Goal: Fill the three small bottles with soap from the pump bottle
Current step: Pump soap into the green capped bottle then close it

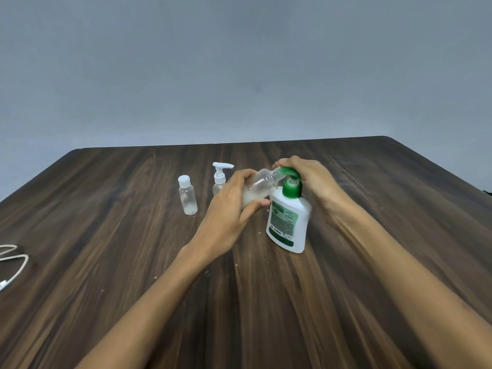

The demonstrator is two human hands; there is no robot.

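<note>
A white soap pump bottle (288, 222) with a green pump head stands on the table. My right hand (314, 182) lies over the green pump head, fingers curled down on it. My left hand (234, 206) grips a clear small bottle (262, 186), tilted with its open mouth against the green nozzle; white soap sits in its lower part. A capped clear small bottle (187, 195) stands to the left. Another small bottle with a white pump top (220, 177) stands behind my left hand, partly hidden.
The dark wooden table (133, 262) stretches wide around the bottles, its far edge against a grey wall. A white cable (13, 262) lies at the table's left edge. Small white specks dot the wood near the pump bottle.
</note>
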